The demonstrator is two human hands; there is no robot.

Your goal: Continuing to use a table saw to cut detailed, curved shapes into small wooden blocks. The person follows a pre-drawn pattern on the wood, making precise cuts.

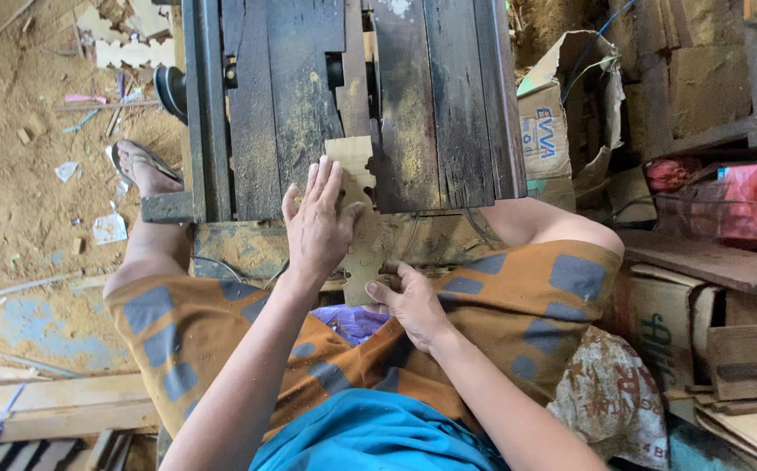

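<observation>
You are sitting at a dark wooden saw counter dusted with yellow sawdust, and you are pressing your left hand flat on a thin pale wooden piece, fingers stretched out and lying together on its top face rather than curling round it. The wooden piece is lying across the near edge of the counter, its far end reaching into the gap between the dark boards and its near end hanging toward your lap. Your right hand is gripping that near, notched end, thumb and fingertips pinching its edge. Your knees in the orange and grey patterned cloth are spreading to either side beneath. Your sandalled foot is resting on the sawdust floor to the left, and torn cardboard boxes are standing to the right of the counter.
</observation>
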